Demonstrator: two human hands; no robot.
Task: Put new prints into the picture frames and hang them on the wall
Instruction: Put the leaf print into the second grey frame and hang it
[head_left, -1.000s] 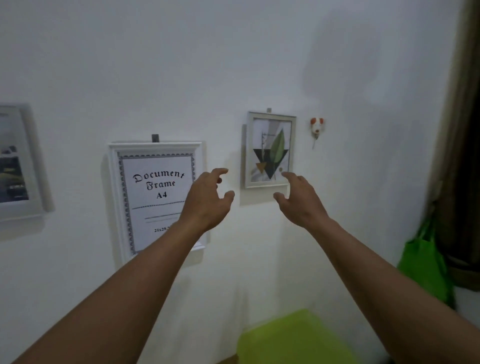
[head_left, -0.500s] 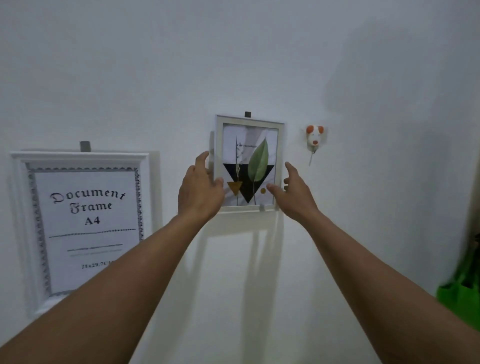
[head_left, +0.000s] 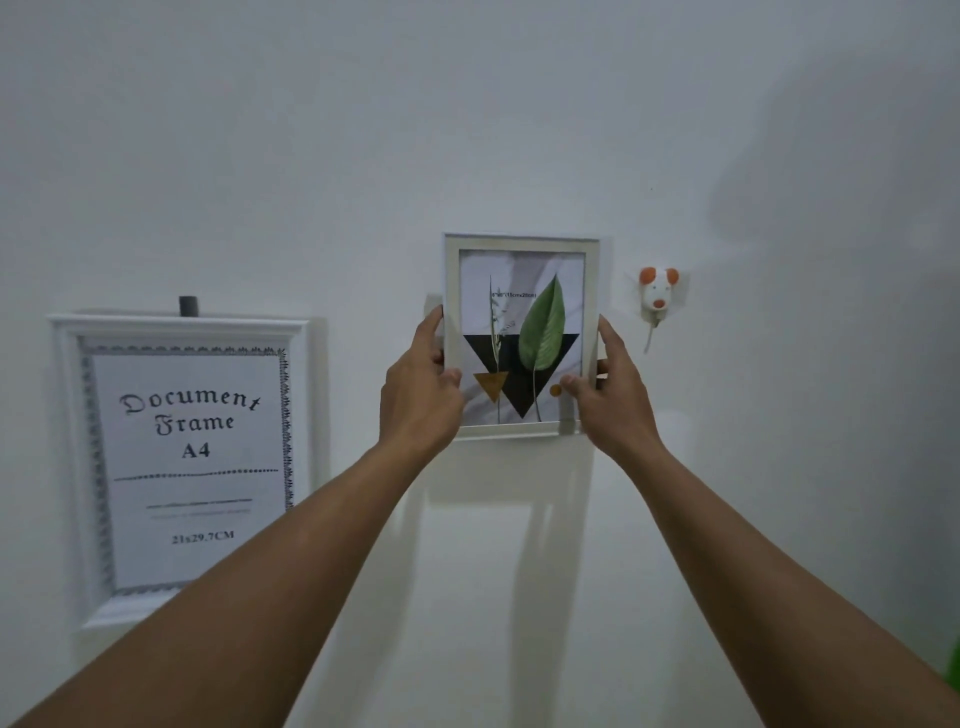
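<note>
Left hand (head_left: 421, 387) is gripping the left edge of the small white picture frame (head_left: 519, 243), thumb lying across the front near the lower corner and fingers wrapping round behind the rail. Right hand (head_left: 613, 387) is doing the mirror job on the right edge, thumb pressing on the glass beside a little orange dot, fingers curling out of sight behind. So the frame is being held upright between both hands, up against the white wall (head_left: 363, 130), both bare forearms stretching up to it from below. The print (head_left: 543, 332) inside is showing a green leaf, a thin grass stalk, a dark downward triangle and a smaller orange one. Whether the frame is hanging on anything is not something this view is giving away; its back is hidden. Just to its right, not touching it, a small mouse-shaped hook (head_left: 658, 291) with orange ears is sitting on the wall. Well off to the left, a larger white frame (head_left: 65, 467) reading "Document Frame A4" is hanging below a dark hook (head_left: 188, 305), its lower right corner hiding behind the left forearm.
</note>
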